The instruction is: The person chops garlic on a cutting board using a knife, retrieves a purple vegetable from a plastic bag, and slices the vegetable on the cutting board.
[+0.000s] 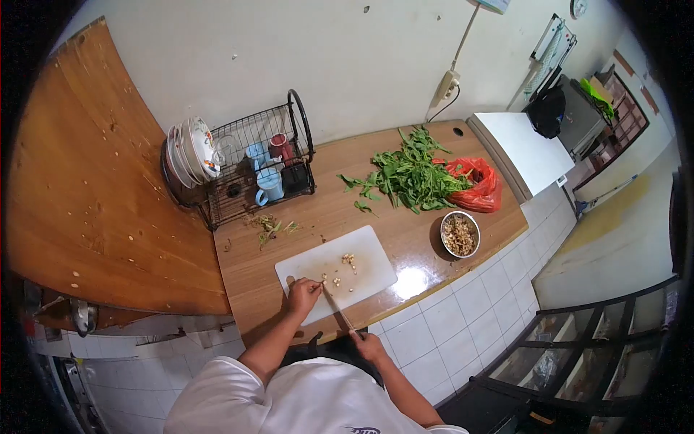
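Observation:
A white cutting board lies on the wooden table with small pale chopped pieces scattered over it. My right hand is closed around the handle of a knife, whose blade reaches over the board toward my left fingers. At the board's left part, my left hand is closed in a pinch beside the knife tip. What sits between those fingertips is too small to make out. Loose pale pieces lie just to the right of the blade.
Leafy greens spill beside a red plastic bag at the back right. A bowl of brown chopped bits stands near the front edge. Plant scraps lie behind the board, below a black dish rack with plates and mugs.

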